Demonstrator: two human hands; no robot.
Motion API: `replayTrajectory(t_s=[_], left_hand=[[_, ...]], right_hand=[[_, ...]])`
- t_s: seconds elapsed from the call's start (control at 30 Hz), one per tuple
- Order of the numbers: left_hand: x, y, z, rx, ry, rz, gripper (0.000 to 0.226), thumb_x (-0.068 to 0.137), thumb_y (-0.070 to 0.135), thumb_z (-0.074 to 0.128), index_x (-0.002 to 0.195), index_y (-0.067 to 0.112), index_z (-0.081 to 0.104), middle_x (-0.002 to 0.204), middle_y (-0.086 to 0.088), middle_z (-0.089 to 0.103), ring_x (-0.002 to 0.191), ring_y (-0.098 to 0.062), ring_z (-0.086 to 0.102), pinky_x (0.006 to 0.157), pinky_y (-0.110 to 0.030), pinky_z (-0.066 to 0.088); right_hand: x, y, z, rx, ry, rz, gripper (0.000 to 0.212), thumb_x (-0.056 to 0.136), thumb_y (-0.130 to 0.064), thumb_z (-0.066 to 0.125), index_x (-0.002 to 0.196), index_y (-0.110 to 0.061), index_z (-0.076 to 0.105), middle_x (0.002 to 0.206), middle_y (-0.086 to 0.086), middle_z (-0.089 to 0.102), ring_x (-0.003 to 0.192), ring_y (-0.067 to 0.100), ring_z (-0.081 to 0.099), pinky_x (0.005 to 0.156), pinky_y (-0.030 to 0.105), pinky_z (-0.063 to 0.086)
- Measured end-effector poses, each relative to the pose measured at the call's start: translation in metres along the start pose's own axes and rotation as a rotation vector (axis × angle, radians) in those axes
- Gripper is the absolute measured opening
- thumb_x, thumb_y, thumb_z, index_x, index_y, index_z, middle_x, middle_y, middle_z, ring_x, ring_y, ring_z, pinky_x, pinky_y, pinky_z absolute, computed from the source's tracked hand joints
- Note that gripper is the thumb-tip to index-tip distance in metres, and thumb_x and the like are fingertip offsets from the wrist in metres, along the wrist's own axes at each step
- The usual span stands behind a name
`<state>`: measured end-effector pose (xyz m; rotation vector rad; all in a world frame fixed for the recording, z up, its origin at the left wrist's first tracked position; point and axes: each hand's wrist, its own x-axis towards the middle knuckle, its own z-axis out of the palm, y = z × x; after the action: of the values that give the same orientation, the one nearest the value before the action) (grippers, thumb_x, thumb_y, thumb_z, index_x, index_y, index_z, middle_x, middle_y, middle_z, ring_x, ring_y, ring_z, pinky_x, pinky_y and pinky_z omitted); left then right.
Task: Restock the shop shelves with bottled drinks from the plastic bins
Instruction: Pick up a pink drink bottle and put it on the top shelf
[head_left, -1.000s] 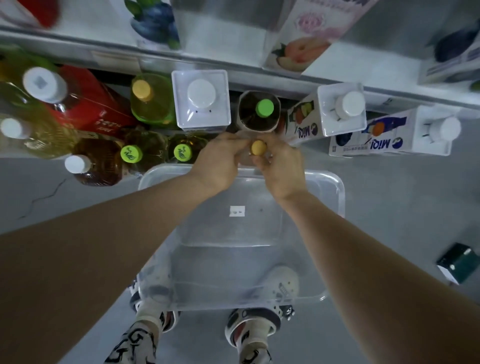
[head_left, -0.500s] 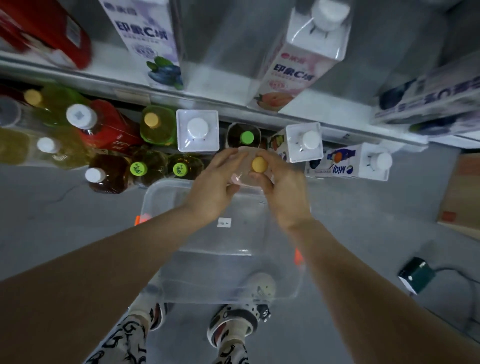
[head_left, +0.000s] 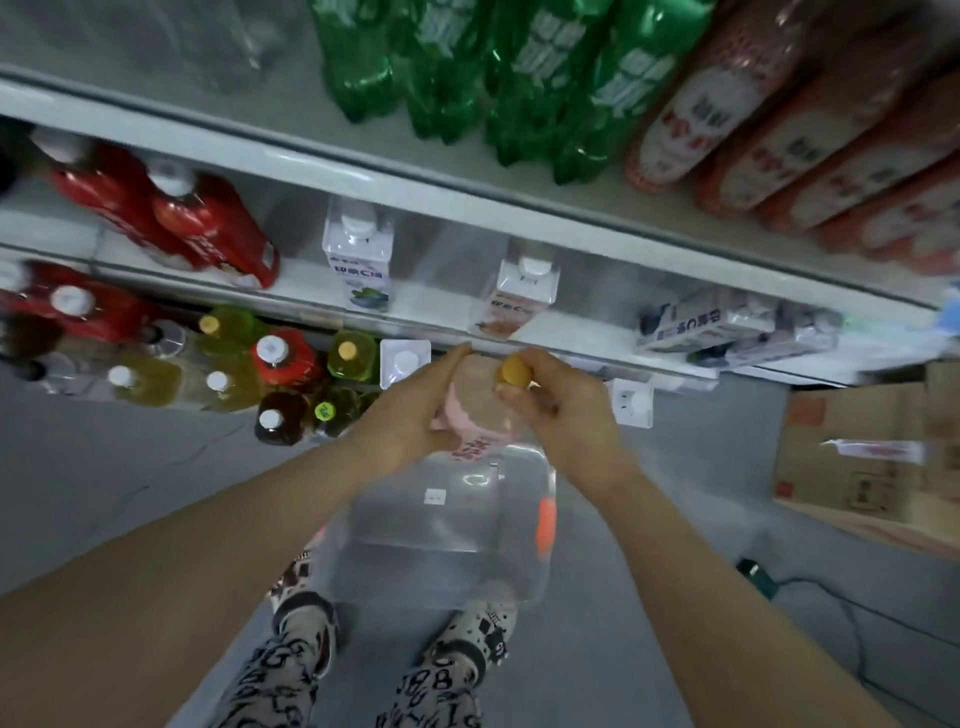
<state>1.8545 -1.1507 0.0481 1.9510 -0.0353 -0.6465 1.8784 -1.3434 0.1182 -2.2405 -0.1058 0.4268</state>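
Both hands, left hand (head_left: 410, 415) and right hand (head_left: 566, 415), grip a pale pink, yellow-capped bottle (head_left: 470, 426) over the clear bin (head_left: 441, 566).

Dim, flat light with soft shadows fell over the shelves (head_left: 363, 179), whose edges bowed under wide-angle distortion, while motion blur smeared the green bottles (head_left: 441, 67) at the top.

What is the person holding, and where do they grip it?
A pink bottle: left hand holds its body, right hand grips just below the yellow cap.
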Motion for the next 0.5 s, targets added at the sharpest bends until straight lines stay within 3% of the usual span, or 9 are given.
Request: replayTrajectory(t_s=[0.13, 0.23, 0.3, 0.4, 0.5], left_hand=[[-0.046, 0.062, -0.038, -0.068, -0.004, 0.039, 0.104, 0.064, 0.013, 0.090, 0.149, 0.025, 0.032, 0.136, 0.007, 0.055, 0.123, -0.005, 0.052, 0.105, -0.027, 0.044], [-0.085, 0.114, -0.065, -0.168, 0.016, 0.041, 0.091, 0.064, 0.002, 0.089, 0.141, 0.020, 0.044, 0.122, 0.011, 0.064, 0.108, 0.008, 0.059, 0.089, -0.011, 0.046], [-0.112, 0.148, -0.083, -0.178, 0.042, 0.037, 0.087, 0.065, 0.006, 0.090, 0.139, 0.023, 0.048, 0.118, 0.013, 0.067, 0.105, 0.005, 0.063, 0.089, -0.015, 0.049], [-0.151, 0.196, -0.109, -0.187, 0.086, 0.041, 0.082, 0.065, 0.013, 0.091, 0.136, 0.026, 0.051, 0.113, 0.013, 0.069, 0.100, 0.003, 0.065, 0.094, -0.023, 0.053], [-0.186, 0.242, -0.142, -0.154, 0.138, 0.086, 0.080, 0.066, 0.018, 0.091, 0.135, 0.027, 0.052, 0.108, 0.017, 0.068, 0.092, 0.011, 0.064, 0.086, -0.014, 0.052]], right_hand=[[-0.019, -0.070, -0.041, 0.139, -0.055, 0.044, 0.009, 0.087, -0.031, 0.071, 0.090, -0.023, 0.068, 0.089, 0.005, 0.069, 0.087, 0.029, 0.066, 0.080, 0.046, 0.057], [-0.039, -0.123, -0.072, 0.342, -0.041, 0.085, 0.008, 0.092, -0.015, 0.072, 0.097, -0.022, 0.071, 0.095, -0.004, 0.074, 0.091, 0.009, 0.070, 0.078, 0.027, 0.056], [-0.052, -0.157, -0.090, 0.421, -0.018, 0.097, 0.015, 0.092, -0.016, 0.072, 0.101, -0.028, 0.069, 0.099, -0.011, 0.075, 0.094, 0.001, 0.069, 0.083, 0.015, 0.052], [-0.067, -0.206, -0.111, 0.450, 0.003, 0.070, 0.015, 0.092, -0.017, 0.072, 0.103, -0.026, 0.069, 0.101, -0.012, 0.075, 0.097, -0.001, 0.069, 0.088, 0.015, 0.050], [-0.083, -0.258, -0.134, 0.397, -0.053, 0.014, 0.012, 0.092, -0.031, 0.071, 0.104, -0.033, 0.069, 0.107, -0.018, 0.072, 0.101, -0.006, 0.065, 0.086, 0.012, 0.048]])
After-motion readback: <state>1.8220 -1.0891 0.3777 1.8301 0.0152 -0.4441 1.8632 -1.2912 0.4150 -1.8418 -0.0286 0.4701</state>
